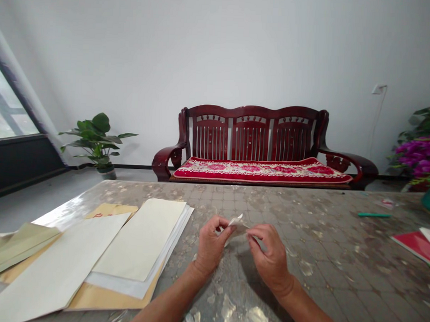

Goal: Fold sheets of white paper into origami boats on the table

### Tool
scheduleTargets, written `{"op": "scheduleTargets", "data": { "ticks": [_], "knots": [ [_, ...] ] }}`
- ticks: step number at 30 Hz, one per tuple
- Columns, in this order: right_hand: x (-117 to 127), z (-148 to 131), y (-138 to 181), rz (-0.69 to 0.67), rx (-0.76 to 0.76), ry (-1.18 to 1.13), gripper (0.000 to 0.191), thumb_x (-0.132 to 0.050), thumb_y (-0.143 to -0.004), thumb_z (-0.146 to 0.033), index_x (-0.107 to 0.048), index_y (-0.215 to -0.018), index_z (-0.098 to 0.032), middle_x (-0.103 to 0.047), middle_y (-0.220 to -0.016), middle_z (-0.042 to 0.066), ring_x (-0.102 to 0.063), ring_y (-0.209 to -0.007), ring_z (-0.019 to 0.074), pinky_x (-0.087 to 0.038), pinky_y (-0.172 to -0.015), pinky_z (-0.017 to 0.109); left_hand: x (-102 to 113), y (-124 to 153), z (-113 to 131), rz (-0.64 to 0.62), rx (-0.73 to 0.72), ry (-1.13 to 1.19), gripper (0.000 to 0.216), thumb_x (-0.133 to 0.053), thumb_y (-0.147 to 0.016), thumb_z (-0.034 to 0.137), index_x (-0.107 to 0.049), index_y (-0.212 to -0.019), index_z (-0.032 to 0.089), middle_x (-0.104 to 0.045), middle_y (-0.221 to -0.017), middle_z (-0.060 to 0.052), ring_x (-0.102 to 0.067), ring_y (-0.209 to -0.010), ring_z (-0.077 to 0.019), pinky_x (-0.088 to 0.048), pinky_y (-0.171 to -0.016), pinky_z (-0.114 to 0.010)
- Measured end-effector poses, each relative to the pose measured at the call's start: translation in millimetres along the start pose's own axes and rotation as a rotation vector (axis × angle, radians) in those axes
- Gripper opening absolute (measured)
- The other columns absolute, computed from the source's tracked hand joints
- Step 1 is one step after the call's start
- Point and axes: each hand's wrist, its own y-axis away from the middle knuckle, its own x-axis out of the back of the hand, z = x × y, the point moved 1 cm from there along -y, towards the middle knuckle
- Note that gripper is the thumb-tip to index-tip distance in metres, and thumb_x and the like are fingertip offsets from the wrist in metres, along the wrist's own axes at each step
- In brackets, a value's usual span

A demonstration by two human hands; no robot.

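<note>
Over the middle of the table, a small folded piece of whitish paper is held up between my two hands. The thumb and fingers of my left hand pinch its left side. At its right edge, the fingertips of my right hand are closed on a corner. One tip of the paper sticks up above the left fingers. Its lower part is partly hidden by the left hand, and small details on it cannot be made out.
Sheets of cream paper and tan envelopes lie at left on the patterned table. To the right are a green pen, a red booklet and purple flowers. A wooden bench stands beyond.
</note>
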Motion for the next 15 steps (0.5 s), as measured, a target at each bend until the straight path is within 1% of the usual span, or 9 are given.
{"op": "scheduleTargets", "data": {
  "ticks": [3, 7, 11, 15],
  "knots": [
    [2.1, -5.8, -2.4, -0.027, 0.045, 0.018, 0.013, -0.055, -0.092, -0.021, -0.066, -0.097, -0.025, -0.069, -0.091, 0.004, -0.063, -0.088, 0.0193, -0.050, -0.081, 0.035, -1.8, 3.3, 0.5, 0.008, 0.010, 0.013, 0.021, -0.065, -0.082, 0.037, -0.065, -0.070, 0.019, -0.062, -0.065, 0.003, -0.051, -0.062, -0.0119, -0.041, -0.064, -0.023],
    [2.9, -9.6, -8.1, 0.021, 0.079, 0.054, 0.015, -0.059, -0.091, -0.021, -0.067, -0.102, -0.026, -0.070, -0.095, 0.004, -0.063, -0.090, 0.0194, -0.049, -0.082, 0.036, -4.2, 6.3, 0.3, 0.021, -0.007, 0.029, 0.025, -0.065, -0.081, 0.041, -0.066, -0.068, 0.019, -0.062, -0.064, 0.003, -0.051, -0.061, -0.0116, -0.041, -0.062, -0.023],
    [2.6, -8.7, -9.5, 0.032, 0.106, 0.053, 0.019, -0.062, -0.089, -0.016, -0.066, -0.106, -0.026, -0.070, -0.098, 0.003, -0.062, -0.093, 0.0186, -0.048, -0.084, 0.035, -5.1, 7.9, -2.4, 0.025, -0.063, 0.035, 0.025, -0.066, -0.082, 0.039, -0.065, -0.068, 0.019, -0.062, -0.063, 0.003, -0.052, -0.059, -0.0110, -0.041, -0.061, -0.022],
    [0.5, -6.8, -6.4, 0.030, 0.076, 0.014, 0.018, -0.061, -0.090, -0.016, -0.065, -0.105, -0.026, -0.070, -0.098, 0.003, -0.062, -0.094, 0.0185, -0.048, -0.084, 0.035, -5.8, 9.2, -4.5, 0.031, -0.149, 0.005, 0.022, -0.067, -0.084, 0.035, -0.066, -0.069, 0.019, -0.063, -0.066, 0.003, -0.054, -0.062, -0.0110, -0.041, -0.062, -0.021]
  ]
}}
